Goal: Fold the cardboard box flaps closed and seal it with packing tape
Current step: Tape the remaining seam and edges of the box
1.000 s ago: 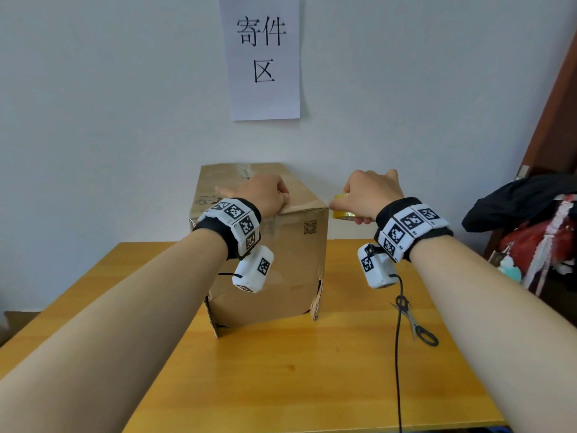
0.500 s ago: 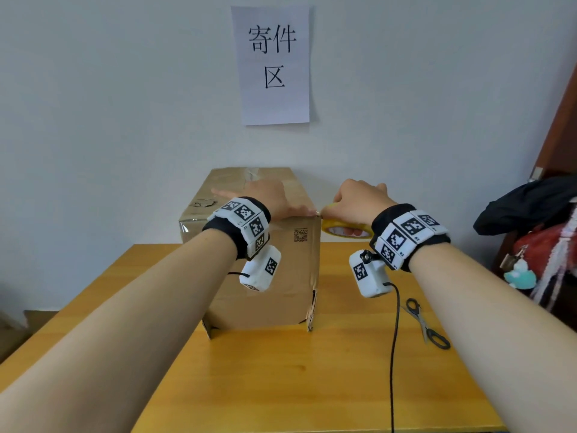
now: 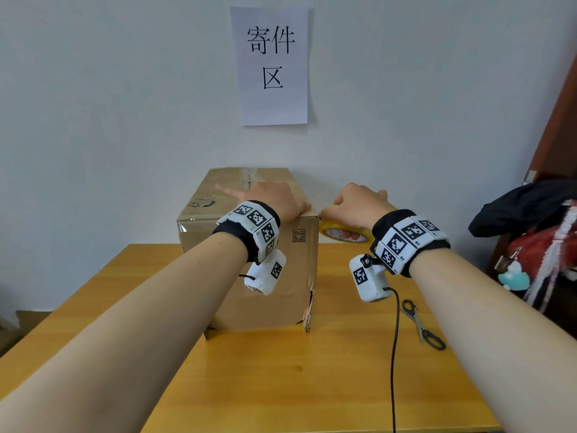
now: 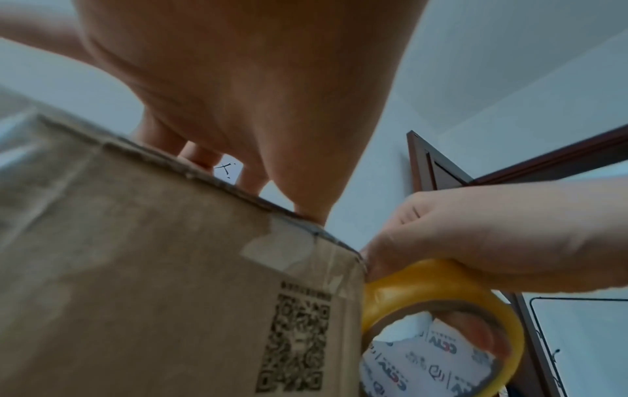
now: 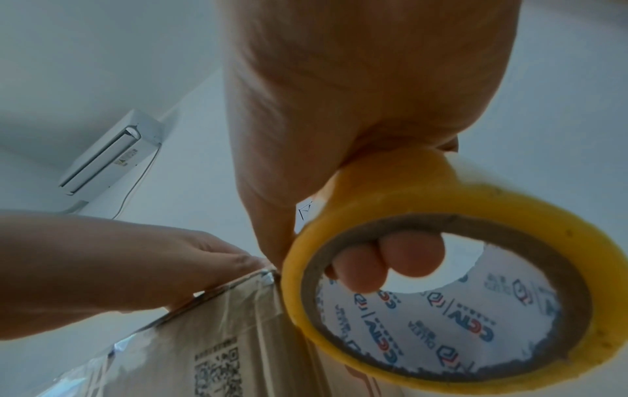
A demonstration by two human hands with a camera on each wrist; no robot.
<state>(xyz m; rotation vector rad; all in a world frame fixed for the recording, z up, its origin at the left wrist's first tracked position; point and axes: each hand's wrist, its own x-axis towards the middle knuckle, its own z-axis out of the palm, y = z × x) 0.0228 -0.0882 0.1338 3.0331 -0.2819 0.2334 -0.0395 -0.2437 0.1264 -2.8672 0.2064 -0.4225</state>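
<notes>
A brown cardboard box (image 3: 265,245) with closed top flaps stands on the wooden table (image 3: 296,385) against the wall. My left hand (image 3: 274,200) lies flat on the box top near its right front corner, fingers spread and pressing down (image 4: 238,107). My right hand (image 3: 359,203) grips a yellow roll of packing tape (image 3: 343,234) just off the box's top right corner, fingers curled through the roll's core (image 5: 390,257). The roll (image 4: 441,309) touches the box's right edge beside a QR code (image 4: 295,341).
Black-handled scissors (image 3: 421,328) lie on the table to the right, next to a black cable (image 3: 395,354). A paper sign (image 3: 271,64) hangs on the wall above. Dark clothing and a red bag (image 3: 530,232) sit at the far right.
The right hand has brought the tape roll in from the right until it meets the box's top right corner. The left hand's fingers have straightened on the box top.
</notes>
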